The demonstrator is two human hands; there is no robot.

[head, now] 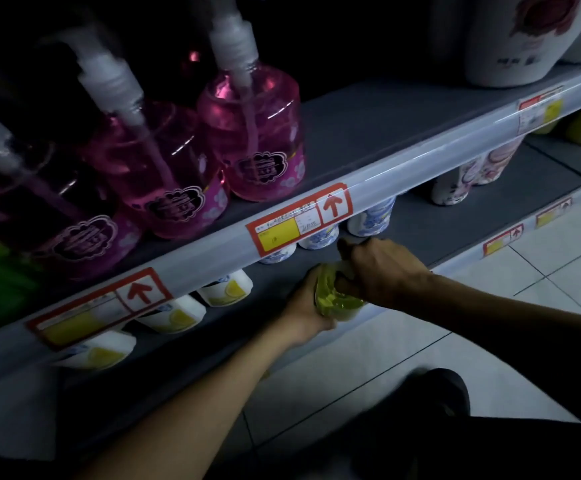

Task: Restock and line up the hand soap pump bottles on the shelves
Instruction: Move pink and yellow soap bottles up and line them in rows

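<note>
Fig. 1: green pump bottle (337,301) at front lip of lower shelf (417,216). My L hand (308,308) fingers curled round body; R hand (388,268) fingers wrapped on pump end. Best: seat base flat, slide back level w/ blue-white bottles (368,220).

Pink btls (251,133) showing clear glossy plastic; pump heads (235,39) looking white, semi-matt plastic. Shelf edge strip (420,161) gleaming as smooth translucent plastic over paper price labels (299,220). Shelf deck (368,123) reading matt grey. Green btl (334,301) shining, glossy translucent plastic. Floor tiles (420,358) reflecting light, smooth.
</note>
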